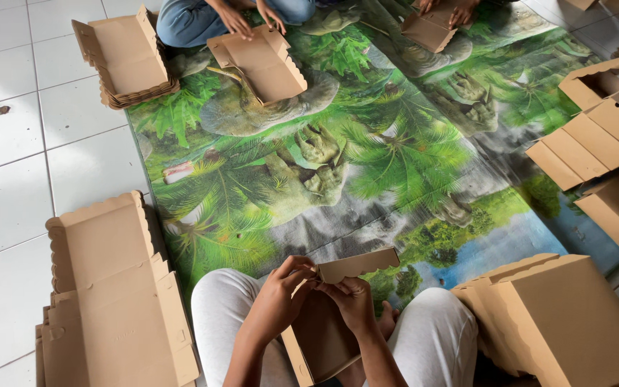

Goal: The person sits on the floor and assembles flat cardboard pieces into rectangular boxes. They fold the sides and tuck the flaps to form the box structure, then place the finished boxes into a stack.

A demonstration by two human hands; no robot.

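Note:
I sit cross-legged in light trousers with a brown cardboard box blank (327, 337) on my lap. My left hand (281, 294) pinches its upper left edge near the scalloped flap (358, 264). Just to the right, my right hand (352, 301) grips the same flap fold, and the flap stands raised across the top. Both hands touch each other over the fold.
A stack of flat box blanks (109, 294) lies at my left. Folded boxes (567, 315) sit at my right and further right (603, 143). A palm-print mat (395, 150) covers the tiled floor. Across it, another person's hands (252, 16) fold a box (263, 61); another stack (127, 57) lies nearby.

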